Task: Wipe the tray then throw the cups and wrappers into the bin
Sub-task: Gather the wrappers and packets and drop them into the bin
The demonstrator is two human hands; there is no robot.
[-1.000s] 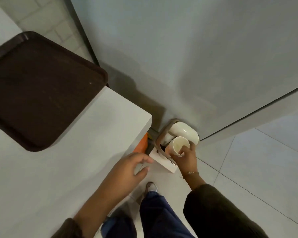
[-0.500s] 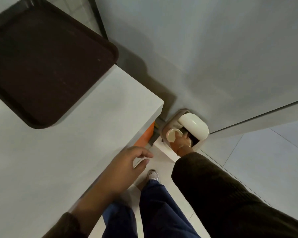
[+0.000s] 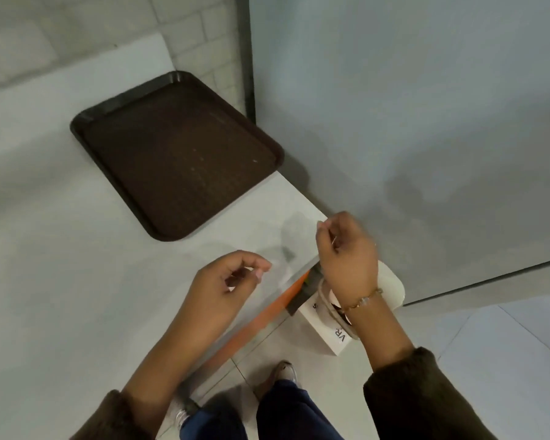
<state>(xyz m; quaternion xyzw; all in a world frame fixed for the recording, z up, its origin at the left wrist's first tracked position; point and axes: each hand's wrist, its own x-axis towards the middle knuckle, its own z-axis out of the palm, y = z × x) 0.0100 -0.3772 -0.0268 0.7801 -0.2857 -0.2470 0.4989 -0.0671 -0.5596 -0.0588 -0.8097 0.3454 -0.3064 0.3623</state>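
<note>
One brown tray (image 3: 178, 154) lies flat on the white tabletop (image 3: 61, 249), upper left of centre in my view, its right corner close to the grey wall (image 3: 394, 90). Below it the left hand (image 3: 226, 287) hovers over the tabletop near its edge, fingers loosely curled round nothing. To the right, the right hand (image 3: 346, 252) hangs above the white bin (image 3: 324, 325) on the floor, fingers loosely bent, holding nothing. The bin's lid (image 3: 392, 287) is tipped up behind the wrist. I cannot make out what is inside.

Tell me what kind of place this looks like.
Probably a cafeteria or fast-food eating area: a brown serving tray on a white counter, with a small lidded bin on the tiled floor beside it.
</note>
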